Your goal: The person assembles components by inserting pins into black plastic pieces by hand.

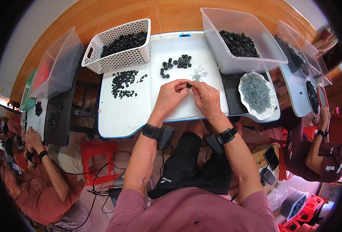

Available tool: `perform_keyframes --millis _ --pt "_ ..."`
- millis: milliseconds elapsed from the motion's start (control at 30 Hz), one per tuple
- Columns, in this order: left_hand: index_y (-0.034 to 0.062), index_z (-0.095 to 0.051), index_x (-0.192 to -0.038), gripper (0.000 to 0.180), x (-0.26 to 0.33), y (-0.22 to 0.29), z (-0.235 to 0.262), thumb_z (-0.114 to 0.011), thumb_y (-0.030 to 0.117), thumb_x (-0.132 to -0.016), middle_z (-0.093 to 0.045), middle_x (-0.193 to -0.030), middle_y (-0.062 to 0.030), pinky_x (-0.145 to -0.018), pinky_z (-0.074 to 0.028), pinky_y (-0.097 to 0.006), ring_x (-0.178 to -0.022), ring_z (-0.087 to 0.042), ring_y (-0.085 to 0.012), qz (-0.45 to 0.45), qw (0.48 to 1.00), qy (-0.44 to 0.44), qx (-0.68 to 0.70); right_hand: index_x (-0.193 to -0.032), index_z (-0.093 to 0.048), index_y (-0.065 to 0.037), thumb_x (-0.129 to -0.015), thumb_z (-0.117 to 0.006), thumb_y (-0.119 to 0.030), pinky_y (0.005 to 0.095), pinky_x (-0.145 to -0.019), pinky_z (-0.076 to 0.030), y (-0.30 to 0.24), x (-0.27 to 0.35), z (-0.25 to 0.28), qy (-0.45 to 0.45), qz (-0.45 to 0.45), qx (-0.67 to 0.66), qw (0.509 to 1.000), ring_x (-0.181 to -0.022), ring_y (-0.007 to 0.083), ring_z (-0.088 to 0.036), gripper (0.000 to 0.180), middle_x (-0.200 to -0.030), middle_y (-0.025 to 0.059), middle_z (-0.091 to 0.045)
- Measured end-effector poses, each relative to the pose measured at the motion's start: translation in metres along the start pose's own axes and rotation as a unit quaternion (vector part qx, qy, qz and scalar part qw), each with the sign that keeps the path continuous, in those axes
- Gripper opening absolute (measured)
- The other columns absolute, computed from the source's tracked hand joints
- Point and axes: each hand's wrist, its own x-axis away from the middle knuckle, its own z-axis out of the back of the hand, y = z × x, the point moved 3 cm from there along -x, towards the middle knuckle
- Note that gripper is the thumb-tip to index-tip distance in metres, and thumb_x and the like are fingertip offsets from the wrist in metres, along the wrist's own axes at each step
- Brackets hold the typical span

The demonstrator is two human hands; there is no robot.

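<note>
My left hand (168, 97) and my right hand (207, 99) meet over the near part of the white table (167, 46). Between their fingertips is a small black round part (188, 85), pinched from both sides; its finer details are too small to make out. Just beyond the fingers lie loose pale screws (198, 73). Farther back, a loose group of black round knobs (183, 61) spreads toward the left. Many smaller black pieces (123, 82) are scattered on the table's left part.
A white perforated basket (118, 62) and a translucent bin (252, 65), both with black parts, stand at the back. At right, a white scalloped dish (272, 101) holds many screws. Co-workers sit on both sides; a red stool (97, 145) stands below left.
</note>
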Motion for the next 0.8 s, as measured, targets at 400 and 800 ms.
perform_keyframes --millis 400,800 --pt "-0.0043 -0.074 -0.117 0.024 -0.002 0.001 0.002 -0.072 0.009 -0.098 -0.079 -0.104 -0.0093 -0.083 -0.056 -0.024 -0.094 -0.071 -0.0112 0.064 0.997 -0.040 0.030 -0.110 -0.068 -0.004 -0.091 -0.071 -0.001 0.0346 -0.065 -0.057 0.008 0.004 0.000 0.001 -0.115 -0.125 0.986 -0.072 0.0244 -0.074 0.020 -0.086 0.0113 -0.075" --pt "-0.0040 -0.075 -0.116 0.025 0.004 0.010 -0.004 -0.074 0.010 -0.095 -0.080 -0.102 -0.0112 -0.085 -0.057 -0.027 -0.094 -0.074 -0.0138 0.010 0.999 -0.017 -0.049 -0.095 -0.075 0.001 -0.089 -0.075 -0.008 0.0315 -0.067 -0.056 0.023 0.001 0.000 -0.054 -0.250 -0.162 0.953 -0.073 0.0188 -0.073 0.011 -0.084 0.0121 -0.076"
